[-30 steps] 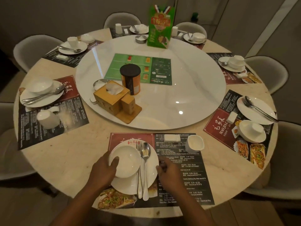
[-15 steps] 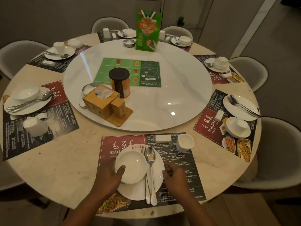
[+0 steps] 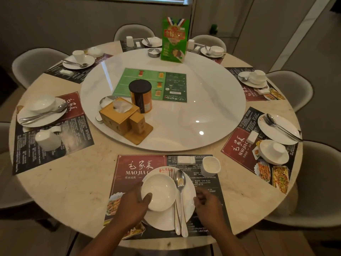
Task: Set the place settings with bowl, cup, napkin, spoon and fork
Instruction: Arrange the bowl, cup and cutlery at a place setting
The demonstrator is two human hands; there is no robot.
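Note:
On the near placemat (image 3: pixel 140 167) sits a white plate (image 3: pixel 164 221) with a white bowl (image 3: pixel 159 190) on its left half. My left hand (image 3: pixel 132 206) grips the bowl's near-left rim, thumb inside it. A fork (image 3: pixel 172 175) and a spoon (image 3: pixel 180 182) lie side by side on the plate's right half, handles toward me. My right hand (image 3: pixel 209 206) is at the plate's right rim with curled, blurred fingers; contact is unclear. A white cup (image 3: pixel 211 165) and a folded napkin (image 3: pixel 186 160) stand beyond the plate.
A large white turntable (image 3: pixel 203 100) fills the round table's middle, carrying a wooden tissue box (image 3: pixel 120 115), an orange canister (image 3: pixel 141 97) and a green sign (image 3: pixel 174 40). Several other place settings ring the table, with chairs around it.
The plate with the bowl, fork and spoon has slid a little toward me on the placemat, uncovering the mat's red title. Both hands stayed at the plate's sides.

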